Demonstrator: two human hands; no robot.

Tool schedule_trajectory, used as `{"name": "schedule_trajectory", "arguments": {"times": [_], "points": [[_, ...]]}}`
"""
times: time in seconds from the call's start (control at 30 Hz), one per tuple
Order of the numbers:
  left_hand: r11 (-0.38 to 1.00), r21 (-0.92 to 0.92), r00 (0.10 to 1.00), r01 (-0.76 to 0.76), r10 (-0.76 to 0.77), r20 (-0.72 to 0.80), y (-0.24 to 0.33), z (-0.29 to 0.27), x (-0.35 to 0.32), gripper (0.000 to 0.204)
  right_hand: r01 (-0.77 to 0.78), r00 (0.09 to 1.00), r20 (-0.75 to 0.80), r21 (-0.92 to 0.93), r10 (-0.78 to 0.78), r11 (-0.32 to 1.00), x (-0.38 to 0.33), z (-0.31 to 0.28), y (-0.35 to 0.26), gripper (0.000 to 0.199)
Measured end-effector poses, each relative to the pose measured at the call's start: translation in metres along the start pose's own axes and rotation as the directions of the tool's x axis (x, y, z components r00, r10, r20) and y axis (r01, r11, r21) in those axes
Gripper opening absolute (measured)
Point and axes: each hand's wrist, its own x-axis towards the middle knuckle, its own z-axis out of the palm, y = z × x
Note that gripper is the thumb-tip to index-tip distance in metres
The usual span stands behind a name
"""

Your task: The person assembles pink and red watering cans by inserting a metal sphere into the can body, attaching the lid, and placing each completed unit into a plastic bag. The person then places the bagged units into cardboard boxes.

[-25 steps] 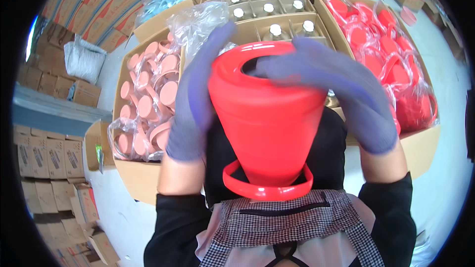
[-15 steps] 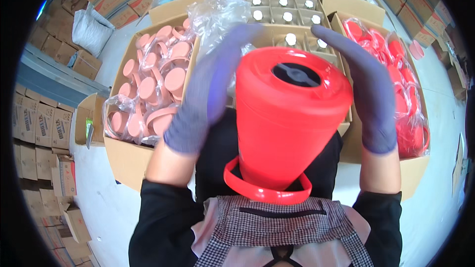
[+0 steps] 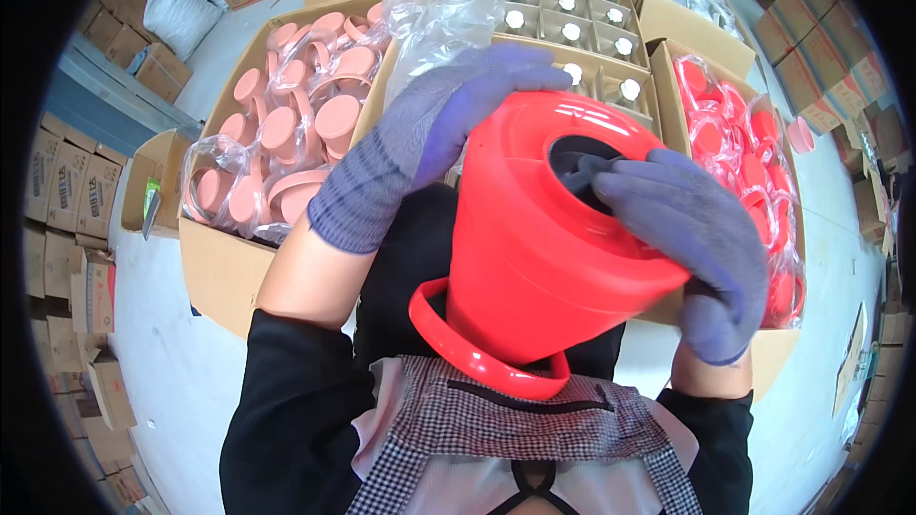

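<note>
A large red thermos jug (image 3: 534, 257) stands tilted in front of my lap, its wide end toward me. A red loop handle (image 3: 482, 358) sticks out at its lower, narrow end. Set in the round opening of the wide end is a black plug (image 3: 577, 167) with a raised bar. My left hand (image 3: 448, 110), in a purple-grey knitted glove, lies along the jug's far left rim, fingers together and pressed to it. Gloved alike, my right hand (image 3: 692, 229) curls over the right rim with its fingertips on the black plug. Its thumb is hidden.
Left stands a carton (image 3: 224, 277) of pink lidded parts in plastic; right, a carton (image 3: 778, 343) of red ones. Ahead, a divided carton (image 3: 625, 124) holds silvery bottles with white tips, clear plastic film (image 3: 439, 19) beside it. Stacked cartons (image 3: 67, 181) line the left side.
Both hands, raised and apart from the jug before, have come down onto it. The right fingers have reached the black plug, and the jug has turned and leaned slightly.
</note>
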Motion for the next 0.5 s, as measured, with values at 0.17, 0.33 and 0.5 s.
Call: {"name": "schedule_trajectory", "arguments": {"times": [0.17, 0.33, 0.5], "points": [[0.996, -0.061, 0.991, -0.061, 0.053, -0.12, 0.068, -0.006, -0.015, 0.064, -0.212, 0.904, -0.325, 0.225, 0.278, 0.951, -0.016, 0.023, 0.04, 0.043], [0.903, -0.424, 0.996, -0.071, 0.038, -0.085, 0.011, 0.0, -0.01, 0.067, -0.266, 0.915, -0.248, 0.22, 0.317, 0.939, -0.048, 0.036, 0.047, 0.051], [0.949, -0.288, 0.991, -0.126, 0.109, -0.074, 0.01, 0.003, -0.011, 0.062, -0.1, 0.945, -0.251, 0.385, 0.208, 0.918, -0.04, 0.025, 0.041, 0.057]]}}
